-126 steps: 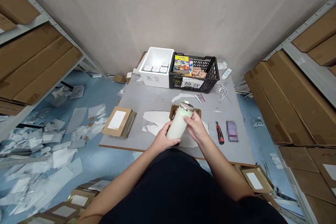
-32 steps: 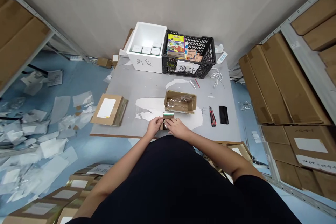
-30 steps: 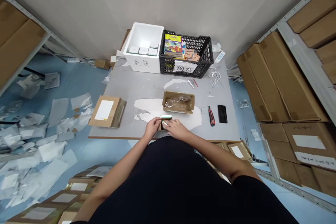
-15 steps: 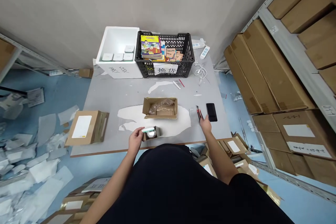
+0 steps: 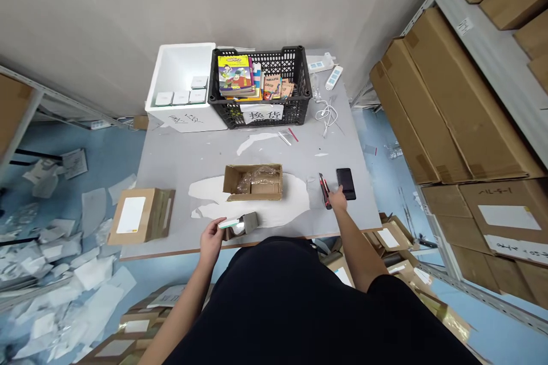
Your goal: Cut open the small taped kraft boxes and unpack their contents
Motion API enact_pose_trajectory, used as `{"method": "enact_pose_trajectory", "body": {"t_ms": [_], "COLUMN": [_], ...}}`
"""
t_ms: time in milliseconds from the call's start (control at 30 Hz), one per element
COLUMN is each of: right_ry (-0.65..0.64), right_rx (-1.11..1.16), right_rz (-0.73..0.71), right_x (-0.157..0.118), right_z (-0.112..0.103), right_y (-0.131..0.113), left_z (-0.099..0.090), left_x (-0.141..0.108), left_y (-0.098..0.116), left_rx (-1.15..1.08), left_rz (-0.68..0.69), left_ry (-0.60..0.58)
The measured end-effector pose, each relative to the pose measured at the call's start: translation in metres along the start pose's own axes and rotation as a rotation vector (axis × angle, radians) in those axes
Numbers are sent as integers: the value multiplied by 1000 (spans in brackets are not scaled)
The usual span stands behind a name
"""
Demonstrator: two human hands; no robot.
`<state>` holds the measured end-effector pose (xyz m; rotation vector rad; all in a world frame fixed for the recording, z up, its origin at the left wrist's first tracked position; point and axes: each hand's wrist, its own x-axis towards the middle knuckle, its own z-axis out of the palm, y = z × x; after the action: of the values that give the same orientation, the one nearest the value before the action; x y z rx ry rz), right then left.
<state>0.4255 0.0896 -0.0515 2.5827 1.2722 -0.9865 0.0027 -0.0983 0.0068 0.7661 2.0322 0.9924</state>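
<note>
Your grey table point(image 5: 171, 159). On it: small open box point(image 5: 250, 222), flap in your left fingers point(image 5: 217, 223); labelled carton point(image 5: 139, 217), left of those fingers; open cardboard box point(image 5: 232, 178), beyond and to their right; red-and-black cutter point(image 5: 324, 189), just left of your right fingers point(image 5: 340, 190); black phone point(image 5: 346, 184), just right of them; white cable point(image 5: 327, 116), beyond them; white foam box point(image 5: 188, 121) and black crate point(image 5: 295, 109), farthest from your fingers.

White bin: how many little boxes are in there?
4 show in the bin: left box, middle box and right box in the near row, back box behind the right one. More may be hidden underneath.
</note>
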Motion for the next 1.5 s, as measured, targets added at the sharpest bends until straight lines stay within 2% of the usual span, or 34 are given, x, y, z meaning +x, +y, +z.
{"method": "enact_pose_trajectory", "body": {"t_ms": [133, 200, 267, 333, 433, 533, 600, 700, 833, 1067, 1233, 1367, 1500], "right_ry": [36, 64, 91, 90, 2, -201, -323, -435, -515, -465, -361, -399, -487], "right_rx": [5, 28, 97, 203, 353, 424, 423, 403, 382, 283, 192, 268, 302], "right_rz": [-28, -95, -233, -430, -735, -983, -1085, -1143, -1171, -1200, -1327, -1410, -1390], "right_x": [-12, -23, -40, -63, -106, -148, -171, -192, -202, -208, -212, -213, -214], "right_z": [1, 4, 11, 21, 39, 56, 67, 82, 101, 122, 124, 120, 115], "right_y": [1, 0, -1, -4, -12, -28, -42, -65, -89, -110, -114, -107, -94], "left_z": [-2, -2, -2, -2, -1, -1, 0, -1, -4, -2, 0, -8, -21], "left_x": [2, 3, 3, 3, 0, -4, -7, -12, -18, -17, -10, -11, -21], "left_y": [-3, -5, -6, -7, -5, -3, -1, 1, 1, -9, -9, -8, -14], "left_rx": [-41, -48, -53, -72, -122, -170, -220, -317, -386, -290, -32, 46, 5], "left_rz": [-22, -17, -1, 12, 17, 5, 2, 16, 35, 78, 240, 333, 404], "left_ry": [-34, -41, -44, -42, -38, -43, -53, -71, -96, -187, -163, -215, -327]}}
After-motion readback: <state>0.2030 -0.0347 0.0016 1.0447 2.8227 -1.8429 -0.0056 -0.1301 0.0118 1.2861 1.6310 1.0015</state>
